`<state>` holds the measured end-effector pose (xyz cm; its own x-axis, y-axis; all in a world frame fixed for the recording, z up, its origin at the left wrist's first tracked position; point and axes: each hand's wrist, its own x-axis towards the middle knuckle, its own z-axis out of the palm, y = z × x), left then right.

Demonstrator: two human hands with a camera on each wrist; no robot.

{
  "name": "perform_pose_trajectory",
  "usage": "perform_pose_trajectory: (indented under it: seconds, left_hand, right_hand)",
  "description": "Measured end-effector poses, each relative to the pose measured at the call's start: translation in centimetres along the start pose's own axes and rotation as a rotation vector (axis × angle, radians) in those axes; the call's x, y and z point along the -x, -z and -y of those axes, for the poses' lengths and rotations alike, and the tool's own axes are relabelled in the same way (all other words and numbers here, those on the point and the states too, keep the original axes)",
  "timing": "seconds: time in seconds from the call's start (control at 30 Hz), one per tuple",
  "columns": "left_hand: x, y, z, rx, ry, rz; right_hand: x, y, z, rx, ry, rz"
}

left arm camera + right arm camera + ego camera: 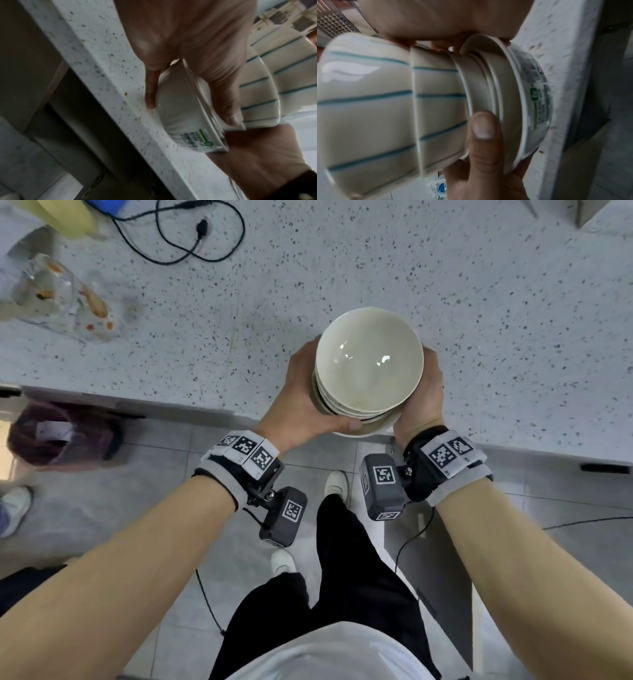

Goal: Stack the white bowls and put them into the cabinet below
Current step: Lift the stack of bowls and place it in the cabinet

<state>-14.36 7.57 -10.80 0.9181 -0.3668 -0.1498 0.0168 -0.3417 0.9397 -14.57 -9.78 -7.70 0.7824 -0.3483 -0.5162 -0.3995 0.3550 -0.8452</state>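
A stack of several white bowls [368,364] sits at the front edge of the speckled countertop [342,268]. My left hand [301,398] grips the stack's left side and my right hand [423,402] grips its right side, thumbs toward me. In the left wrist view my left thumb lies over the rims of the lower bowls [181,111], and a fingertip touches the bottom bowl near the counter edge. In the right wrist view the upper bowls [368,101] show thin teal stripes and the bottom bowl [534,94] carries a printed label. Whether the stack rests on the counter or is just lifted, I cannot tell.
A glass jar [61,299] lies at the counter's far left and a black cable [191,237] loops at the back. Grey cabinet fronts [548,508] run below the counter edge. A dark bin with a purple liner [65,433] and another person's shoe [13,508] are on the floor at left.
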Motion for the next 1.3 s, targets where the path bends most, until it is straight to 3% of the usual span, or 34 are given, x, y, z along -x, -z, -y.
perform_pose_trajectory:
  seconds: [0.1, 0.23, 0.33, 0.43, 0.53, 0.63, 0.8, 1.17, 1.3]
  left_hand:
    - [5.0, -1.2, 0.8, -0.005, -0.03, 0.021]
    - [12.4, -3.0, 2.6, 0.094, -0.103, 0.024]
    - [17.3, -4.2, 5.0, 0.114, -0.063, 0.021]
    - [20.3, -5.3, 7.9, 0.11, 0.004, 0.055]
    - [20.5, -6.5, 11.2, 0.073, 0.054, 0.072]
    - [18.9, -7.6, 15.0, 0.044, 0.116, 0.115]
    - [11.8, -10.3, 22.6, -0.007, 0.12, 0.133]
    - [-5.2, -12.1, 30.4, -0.075, 0.103, 0.043]
    - [-10.0, -12.3, 32.2, -0.1, 0.086, 0.06]
  right_hand:
    - [4.6, 1.7, -2.5, 0.064, 0.002, -0.059]
    - [11.7, 4.1, -7.9, 0.202, 0.132, -0.054]
    - [15.1, 4.9, -11.4, 0.236, 0.082, -0.07]
    - [16.1, 5.4, -14.6, 0.339, 0.047, -0.102]
    - [14.3, 6.3, -18.4, 0.312, -0.081, -0.163]
    - [11.0, 7.6, -22.0, 0.288, -0.15, -0.18]
    - [2.0, 8.2, -27.0, 0.074, -0.245, -0.224]
    - [-18.3, 7.4, -30.3, -0.005, -0.007, -0.169]
    - [-21.0, 5.8, -29.3, -0.049, -0.013, -0.107]
